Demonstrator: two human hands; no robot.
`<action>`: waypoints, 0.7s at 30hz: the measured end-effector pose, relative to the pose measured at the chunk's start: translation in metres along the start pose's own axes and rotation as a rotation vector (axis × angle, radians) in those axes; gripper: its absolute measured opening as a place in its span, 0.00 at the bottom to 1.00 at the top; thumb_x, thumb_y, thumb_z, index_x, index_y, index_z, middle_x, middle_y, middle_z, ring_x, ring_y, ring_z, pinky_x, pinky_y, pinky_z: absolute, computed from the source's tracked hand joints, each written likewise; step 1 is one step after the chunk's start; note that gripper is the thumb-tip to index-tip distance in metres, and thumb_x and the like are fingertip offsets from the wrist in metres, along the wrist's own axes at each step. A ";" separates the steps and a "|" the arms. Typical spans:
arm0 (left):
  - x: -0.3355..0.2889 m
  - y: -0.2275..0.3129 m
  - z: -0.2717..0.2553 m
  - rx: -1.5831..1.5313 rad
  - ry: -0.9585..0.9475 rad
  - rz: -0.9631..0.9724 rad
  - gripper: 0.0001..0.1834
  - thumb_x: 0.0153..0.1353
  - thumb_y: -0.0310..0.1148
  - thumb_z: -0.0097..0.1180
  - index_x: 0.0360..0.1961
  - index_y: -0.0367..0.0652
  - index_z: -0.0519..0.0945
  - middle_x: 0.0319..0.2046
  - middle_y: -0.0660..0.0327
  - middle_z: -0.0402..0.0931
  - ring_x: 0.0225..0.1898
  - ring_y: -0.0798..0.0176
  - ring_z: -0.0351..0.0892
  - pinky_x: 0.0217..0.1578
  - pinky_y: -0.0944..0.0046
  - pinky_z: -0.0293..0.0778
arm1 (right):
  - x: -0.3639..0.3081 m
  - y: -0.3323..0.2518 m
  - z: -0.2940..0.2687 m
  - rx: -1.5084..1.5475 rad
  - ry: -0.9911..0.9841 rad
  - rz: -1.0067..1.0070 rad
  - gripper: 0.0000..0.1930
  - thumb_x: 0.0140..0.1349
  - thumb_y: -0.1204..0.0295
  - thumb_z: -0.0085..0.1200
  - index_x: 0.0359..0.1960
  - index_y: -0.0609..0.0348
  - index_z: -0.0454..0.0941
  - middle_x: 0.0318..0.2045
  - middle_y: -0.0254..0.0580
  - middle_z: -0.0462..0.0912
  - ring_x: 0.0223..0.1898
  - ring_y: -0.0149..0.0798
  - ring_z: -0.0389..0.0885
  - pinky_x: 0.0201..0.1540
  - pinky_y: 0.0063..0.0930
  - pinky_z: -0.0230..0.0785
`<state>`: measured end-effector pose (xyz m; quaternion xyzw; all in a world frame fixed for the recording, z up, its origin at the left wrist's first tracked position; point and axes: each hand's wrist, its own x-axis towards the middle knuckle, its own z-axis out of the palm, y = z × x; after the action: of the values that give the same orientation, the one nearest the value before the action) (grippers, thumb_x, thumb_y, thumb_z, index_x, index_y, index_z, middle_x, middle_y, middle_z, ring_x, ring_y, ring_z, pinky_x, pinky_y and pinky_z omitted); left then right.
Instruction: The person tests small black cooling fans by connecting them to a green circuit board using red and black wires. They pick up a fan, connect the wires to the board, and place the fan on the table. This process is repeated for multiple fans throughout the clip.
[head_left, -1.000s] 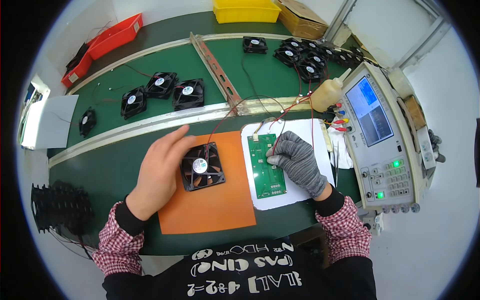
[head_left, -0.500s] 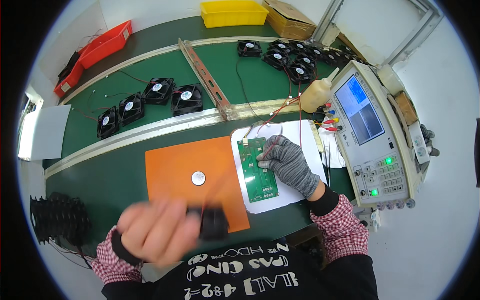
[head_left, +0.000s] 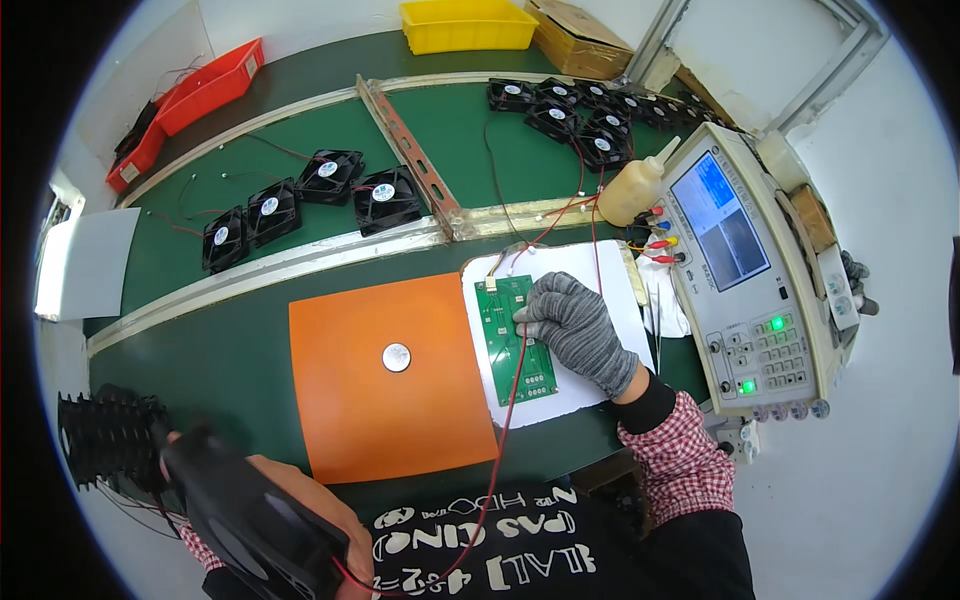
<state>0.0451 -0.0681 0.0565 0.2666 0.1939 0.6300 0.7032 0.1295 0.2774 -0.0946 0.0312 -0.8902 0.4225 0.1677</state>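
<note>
The left hand (head_left: 318, 497) grips a black fan (head_left: 248, 515), tipped up on its side. A long red wire (head_left: 497, 460) goes from the fan to the right hand (head_left: 575, 325), which wears a gray glove and pinches the wire. Under its fingertips is a green board (head_left: 508, 362). An orange mat (head_left: 390, 430) lies between the hands, with a round silver disc (head_left: 397, 357) on top.

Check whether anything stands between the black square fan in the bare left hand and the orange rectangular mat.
Nothing visible except the left hand gripping the fan; a whitish round disc lies on the mat.
</note>
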 end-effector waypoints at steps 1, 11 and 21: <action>-0.001 -0.006 0.005 0.115 0.081 0.094 0.30 0.55 0.43 0.64 0.55 0.38 0.71 0.46 0.46 0.77 0.36 0.49 0.79 0.35 0.56 0.74 | 0.001 0.001 0.001 0.012 0.009 -0.005 0.10 0.44 0.79 0.67 0.30 0.61 0.83 0.32 0.42 0.79 0.40 0.45 0.78 0.46 0.35 0.73; 0.107 0.022 -0.068 2.499 0.581 0.859 0.46 0.49 0.50 0.70 0.63 0.32 0.66 0.61 0.39 0.67 0.60 0.38 0.70 0.60 0.44 0.66 | -0.004 -0.006 -0.002 -0.205 0.065 -0.036 0.08 0.51 0.72 0.65 0.31 0.59 0.80 0.32 0.44 0.80 0.35 0.46 0.80 0.41 0.37 0.73; 0.126 0.060 -0.182 2.229 1.009 0.153 0.50 0.30 0.39 0.76 0.60 0.39 0.69 0.54 0.51 0.69 0.60 0.45 0.63 0.63 0.47 0.55 | -0.003 -0.019 -0.008 -0.064 0.421 -0.210 0.13 0.57 0.67 0.66 0.41 0.58 0.79 0.34 0.39 0.80 0.31 0.38 0.81 0.33 0.27 0.75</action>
<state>-0.0959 0.0844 -0.0413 0.4592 0.8613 0.1917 -0.1026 0.1384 0.2707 -0.0768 0.0294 -0.8405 0.3715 0.3933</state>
